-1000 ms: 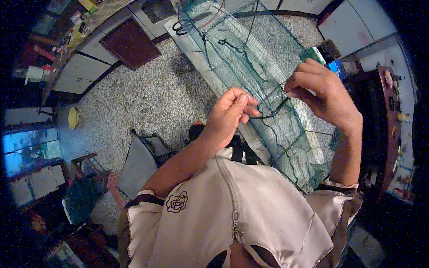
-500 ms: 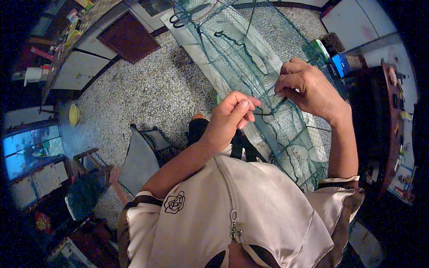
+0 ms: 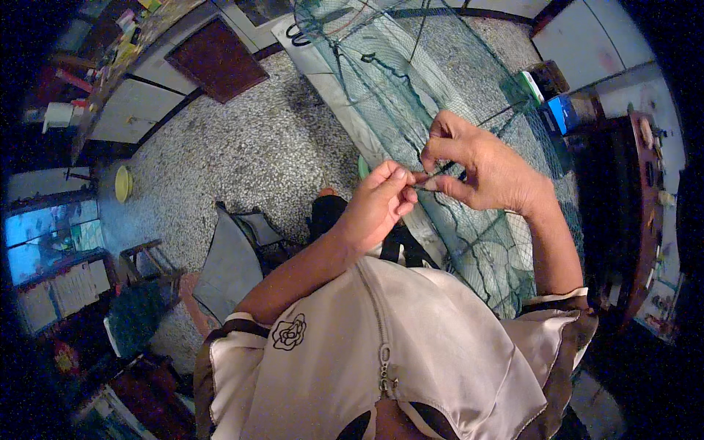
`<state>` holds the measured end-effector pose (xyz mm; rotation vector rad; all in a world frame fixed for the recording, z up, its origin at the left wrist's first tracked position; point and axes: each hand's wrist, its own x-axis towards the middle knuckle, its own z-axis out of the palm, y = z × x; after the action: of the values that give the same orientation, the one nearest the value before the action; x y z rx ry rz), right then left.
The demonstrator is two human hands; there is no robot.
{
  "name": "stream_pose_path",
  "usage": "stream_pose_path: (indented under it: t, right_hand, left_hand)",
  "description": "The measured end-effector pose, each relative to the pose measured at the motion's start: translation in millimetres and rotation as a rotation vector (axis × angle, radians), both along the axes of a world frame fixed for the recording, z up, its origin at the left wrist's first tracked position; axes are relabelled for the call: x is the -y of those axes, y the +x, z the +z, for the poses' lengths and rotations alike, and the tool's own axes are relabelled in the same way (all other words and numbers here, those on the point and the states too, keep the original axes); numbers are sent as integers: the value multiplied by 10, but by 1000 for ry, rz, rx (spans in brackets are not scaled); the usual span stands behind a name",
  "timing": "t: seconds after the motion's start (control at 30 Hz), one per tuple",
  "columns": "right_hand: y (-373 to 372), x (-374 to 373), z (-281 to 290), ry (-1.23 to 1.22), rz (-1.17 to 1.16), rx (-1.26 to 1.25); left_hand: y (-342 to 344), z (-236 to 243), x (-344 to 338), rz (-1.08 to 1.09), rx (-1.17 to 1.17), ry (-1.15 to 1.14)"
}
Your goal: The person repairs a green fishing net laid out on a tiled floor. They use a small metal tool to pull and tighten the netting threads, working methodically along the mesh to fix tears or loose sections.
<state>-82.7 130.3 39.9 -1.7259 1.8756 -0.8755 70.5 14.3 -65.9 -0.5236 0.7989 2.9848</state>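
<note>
A green mesh net (image 3: 469, 242) with dark cords along its edges lies in front of me over a long pale board (image 3: 323, 81). My left hand (image 3: 375, 209) is closed, its thumb and forefinger pinching the dark cord of the net. Close on its right, my right hand (image 3: 488, 165) bends over the same spot, thumb and forefinger nearly meeting on the cord. The fingertips of both hands almost touch, and the exact point of grip is partly hidden by them. A loose dark cord (image 3: 392, 66) lies across the net beyond my hands.
Black-handled scissors (image 3: 295, 34) lie at the board's far left end. A grey folding seat (image 3: 233, 257) stands on the speckled floor (image 3: 242, 139) at left, with a yellow basin (image 3: 123, 184) farther off. At right are a blue box (image 3: 559, 115) and a dark wooden cabinet (image 3: 642, 220).
My right hand has moved left and slightly nearer, bringing its fingertips against my left fingers. The left hand has closed its fingers on the cord. The view has shifted slightly.
</note>
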Motion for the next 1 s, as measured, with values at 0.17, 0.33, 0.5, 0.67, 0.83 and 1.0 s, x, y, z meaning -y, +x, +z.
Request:
stream_pose_path:
  t: [0.17, 0.33, 0.5, 0.67, 0.83, 1.0]
  right_hand:
    - [52, 25, -52, 42, 11, -43]
    - [124, 33, -14, 82, -17, -215]
    - [280, 65, -46, -90, -49, -430]
    - [357, 64, -51, -241, -111, -432]
    - [487, 105, 62, -247, 41, -181]
    - [452, 32, 117, -440, -98, 285]
  left_hand:
    - [39, -101, -81, -16, 25, 252]
    - [25, -27, -98, 28, 26, 102]
    - [19, -41, -100, 0, -70, -309]
    - [18, 179, -10, -27, -20, -619]
    - [61, 434, 30, 176, -425, -765]
    - [-10, 560, 41, 186, -408, -1434]
